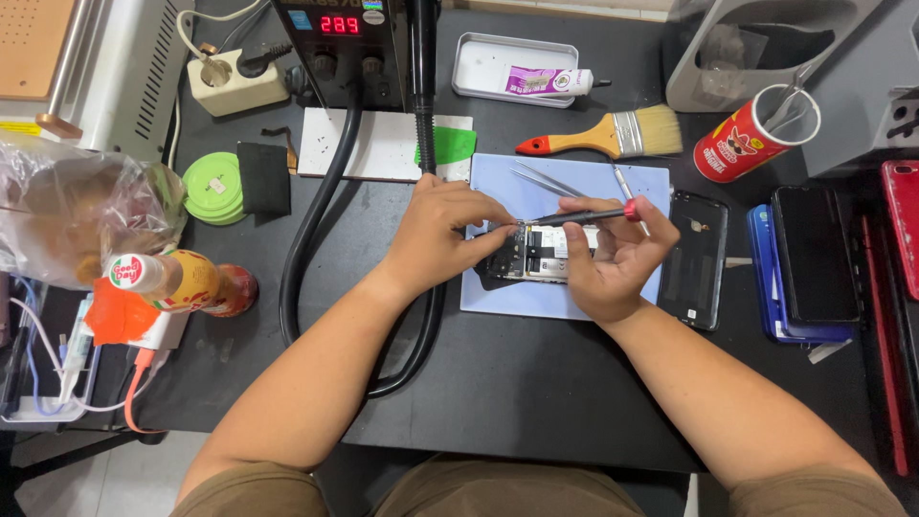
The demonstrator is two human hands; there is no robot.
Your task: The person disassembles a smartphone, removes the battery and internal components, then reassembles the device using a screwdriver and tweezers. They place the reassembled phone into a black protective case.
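On the dark table my left hand pins the opened phone on the blue mat (light, fragile, best held by its edges) while my right hand pinches a red-capped screwdriver.

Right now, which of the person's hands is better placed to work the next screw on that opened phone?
Probably the right hand: it grips the screwdriver, tip at the opened phone. The left hand only steadies the phone.

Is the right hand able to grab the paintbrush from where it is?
Probably yes. The paintbrush lies just beyond the right hand with only tweezers between, but the fingers already grip a screwdriver.
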